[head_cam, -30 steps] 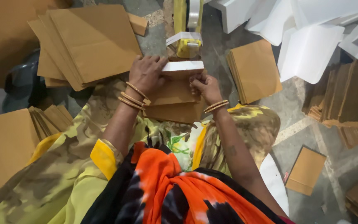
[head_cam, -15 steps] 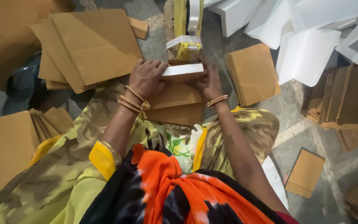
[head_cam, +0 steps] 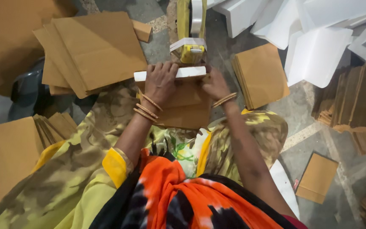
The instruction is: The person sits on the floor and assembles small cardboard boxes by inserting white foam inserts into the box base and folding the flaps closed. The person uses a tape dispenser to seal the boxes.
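1. Pressing down on a white block [head_cam: 172,75] with the left hand [head_cam: 161,79], fingers curled over its far edge and gripping it.
2. Holding the right end of the same block with the right hand [head_cam: 214,83], fingers closed around that end; fingertips hidden under the block.
3. Lying crosswise on a brown paper bag [head_cam: 187,106], the block is sitting at the bag's far edge, the bag resting on the lap between both forearms.
4. Standing just beyond the block, almost touching it, a yellow tape holder [head_cam: 190,36] with a white strip across its near end.
5. Wearing thin bangles [head_cam: 147,109] on the left wrist and a pair on the right.
6. Lying to the left on the floor, a fanned stack of brown sheets [head_cam: 92,51]; to the right, a smaller brown stack [head_cam: 261,74].
7. Piling up at the upper right, white foam pieces [head_cam: 318,51], well apart from the hands.
8. Lying alone at the lower right, one small brown bag [head_cam: 318,178].
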